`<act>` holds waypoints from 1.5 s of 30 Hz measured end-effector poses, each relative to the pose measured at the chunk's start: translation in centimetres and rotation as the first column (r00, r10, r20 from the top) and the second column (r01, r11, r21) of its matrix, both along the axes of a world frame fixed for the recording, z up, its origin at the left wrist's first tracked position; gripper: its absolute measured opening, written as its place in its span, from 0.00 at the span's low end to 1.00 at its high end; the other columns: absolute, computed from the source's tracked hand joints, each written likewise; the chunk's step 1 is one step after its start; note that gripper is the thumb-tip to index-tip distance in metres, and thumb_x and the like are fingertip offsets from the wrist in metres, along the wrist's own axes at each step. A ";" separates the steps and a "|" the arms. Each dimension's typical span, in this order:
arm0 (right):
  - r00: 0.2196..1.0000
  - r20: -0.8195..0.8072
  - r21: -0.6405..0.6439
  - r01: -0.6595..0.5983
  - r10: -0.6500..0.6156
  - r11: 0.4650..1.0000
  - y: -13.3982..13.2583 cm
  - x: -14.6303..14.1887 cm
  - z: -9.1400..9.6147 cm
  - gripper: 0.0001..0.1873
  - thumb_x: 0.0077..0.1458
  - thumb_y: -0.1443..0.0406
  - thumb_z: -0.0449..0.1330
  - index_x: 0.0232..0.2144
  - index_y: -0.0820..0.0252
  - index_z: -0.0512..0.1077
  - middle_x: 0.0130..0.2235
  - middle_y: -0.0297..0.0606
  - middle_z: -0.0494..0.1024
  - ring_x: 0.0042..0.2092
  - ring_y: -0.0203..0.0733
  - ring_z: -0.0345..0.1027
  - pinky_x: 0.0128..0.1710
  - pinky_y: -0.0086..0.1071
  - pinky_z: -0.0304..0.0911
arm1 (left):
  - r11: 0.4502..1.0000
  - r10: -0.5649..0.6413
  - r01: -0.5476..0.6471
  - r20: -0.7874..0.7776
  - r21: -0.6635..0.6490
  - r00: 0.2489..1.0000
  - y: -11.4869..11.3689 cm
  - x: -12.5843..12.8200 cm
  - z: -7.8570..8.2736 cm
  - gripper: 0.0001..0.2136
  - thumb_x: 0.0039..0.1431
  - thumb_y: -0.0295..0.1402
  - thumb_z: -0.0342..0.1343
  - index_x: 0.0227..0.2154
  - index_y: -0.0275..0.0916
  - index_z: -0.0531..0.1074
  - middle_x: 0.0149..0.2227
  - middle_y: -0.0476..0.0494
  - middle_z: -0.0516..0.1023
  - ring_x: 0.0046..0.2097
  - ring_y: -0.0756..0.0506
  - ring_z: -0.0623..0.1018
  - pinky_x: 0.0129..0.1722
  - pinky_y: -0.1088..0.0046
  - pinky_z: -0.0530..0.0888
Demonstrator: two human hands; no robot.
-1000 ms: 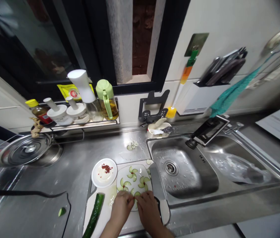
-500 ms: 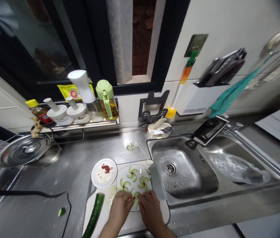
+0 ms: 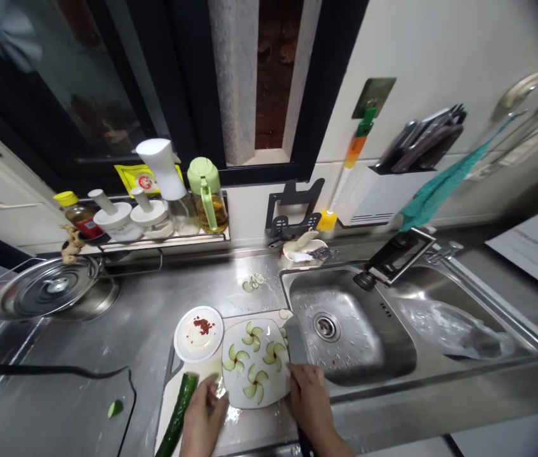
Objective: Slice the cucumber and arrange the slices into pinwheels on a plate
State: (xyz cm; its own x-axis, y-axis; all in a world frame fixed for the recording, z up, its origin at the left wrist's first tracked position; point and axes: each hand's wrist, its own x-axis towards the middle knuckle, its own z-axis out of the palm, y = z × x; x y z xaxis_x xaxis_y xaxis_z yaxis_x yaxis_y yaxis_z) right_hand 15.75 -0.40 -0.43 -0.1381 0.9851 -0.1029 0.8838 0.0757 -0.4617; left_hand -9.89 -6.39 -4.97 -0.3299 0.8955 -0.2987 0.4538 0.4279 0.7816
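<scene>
A white square plate (image 3: 276, 392) lies on the cutting board (image 3: 212, 438), bearing several pinwheels of pale green cucumber slices (image 3: 255, 383) with red centres. My left hand (image 3: 205, 412) is beside the plate's lower left edge, its thumb and fingers apart and nothing visible in them. On the other side, my right hand (image 3: 311, 403) has its fingertips at the plate's right rim, fingers loosely bent. A cleaver (image 3: 294, 343) lies along the board's right side, partly hidden beneath that hand. The dark green cucumber piece (image 3: 178, 416) rests left of my left hand.
A small white dish (image 3: 193, 346) with red bits stands at the board's upper left. The sink (image 3: 359, 343) is close on the right. Cucumber scraps (image 3: 253, 282) lie behind the board. A lidded pan (image 3: 59, 289) and a cucumber end (image 3: 115, 408) are further left.
My hands have drawn apart from the lowest pinwheel, the left one moving left and the right one moving right. All of the plate's front edge now shows.
</scene>
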 end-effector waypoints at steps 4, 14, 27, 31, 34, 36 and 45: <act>0.998 0.041 -0.048 0.041 -0.039 0.998 1.0 -0.1 0.0 0.20 0.57 0.73 0.47 0.48 0.64 0.73 0.42 0.45 0.76 0.44 0.50 0.64 0.47 0.39 0.57 | 0.984 0.135 -0.107 0.207 -0.140 0.969 -0.3 0.6 -1.1 0.34 0.43 0.52 0.58 0.49 0.32 0.67 0.35 0.42 0.79 0.36 0.44 0.79 0.37 0.71 0.74; 0.992 -0.025 -0.178 0.115 -0.121 0.977 2.1 -0.5 -1.3 0.21 0.56 0.71 0.48 0.48 0.66 0.73 0.42 0.47 0.77 0.46 0.51 0.66 0.49 0.41 0.53 | 0.969 0.244 -0.198 0.467 -0.146 0.850 0.6 3.7 -0.8 0.30 0.38 0.50 0.63 0.42 0.37 0.70 0.19 0.55 0.70 0.25 0.48 0.74 0.29 0.73 0.71; 0.984 -0.101 -0.205 0.125 -0.148 0.971 3.0 -0.6 -1.2 0.21 0.55 0.69 0.45 0.41 0.63 0.75 0.42 0.45 0.79 0.47 0.50 0.68 0.49 0.39 0.53 | 0.948 0.316 -0.243 0.656 -0.204 0.685 0.9 3.8 -1.5 0.28 0.32 0.42 0.68 0.40 0.37 0.70 0.18 0.56 0.69 0.24 0.51 0.72 0.28 0.76 0.71; 0.976 -0.141 -0.217 0.134 -0.167 0.967 3.2 -0.5 -1.3 0.21 0.52 0.68 0.45 0.38 0.62 0.76 0.40 0.45 0.80 0.45 0.50 0.70 0.48 0.40 0.53 | 0.941 0.337 -0.262 0.639 -0.213 0.691 1.1 3.7 -1.5 0.28 0.31 0.40 0.69 0.39 0.38 0.71 0.17 0.60 0.63 0.23 0.52 0.69 0.26 0.77 0.69; 0.963 -0.191 -0.223 0.149 -0.193 0.963 3.4 -0.3 -1.5 0.20 0.50 0.67 0.45 0.36 0.61 0.76 0.40 0.46 0.80 0.45 0.51 0.70 0.48 0.40 0.54 | 0.941 0.337 -0.261 0.647 -0.215 0.684 1.2 3.7 -1.2 0.27 0.31 0.39 0.69 0.39 0.40 0.71 0.16 0.60 0.63 0.23 0.52 0.70 0.27 0.77 0.70; 0.948 -0.239 -0.231 0.155 -0.210 0.961 3.5 -0.2 -1.5 0.20 0.49 0.65 0.45 0.34 0.60 0.76 0.39 0.46 0.80 0.44 0.51 0.70 0.48 0.40 0.55 | 0.947 0.321 -0.240 0.656 -0.214 0.683 1.2 3.7 -0.8 0.26 0.32 0.38 0.68 0.39 0.40 0.70 0.17 0.59 0.65 0.23 0.51 0.70 0.27 0.76 0.70; 0.795 -0.521 -0.308 0.164 -0.311 0.937 3.7 0.3 -0.9 0.16 0.43 0.55 0.47 0.26 0.57 0.69 0.26 0.39 0.74 0.32 0.46 0.68 0.33 0.34 0.61 | 0.961 0.277 -0.167 0.719 -0.223 0.637 1.6 2.7 2.1 0.32 0.32 0.43 0.68 0.44 0.40 0.68 0.24 0.51 0.75 0.32 0.45 0.77 0.34 0.72 0.72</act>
State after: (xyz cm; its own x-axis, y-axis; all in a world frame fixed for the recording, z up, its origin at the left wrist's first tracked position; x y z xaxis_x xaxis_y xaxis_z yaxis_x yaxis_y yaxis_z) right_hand 16.05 3.27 -1.37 -0.0079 0.9496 -0.3133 0.4459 -0.2771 -0.8511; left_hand -7.15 -4.84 -2.84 -0.1345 0.7621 -0.6333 -0.3706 0.5540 0.7454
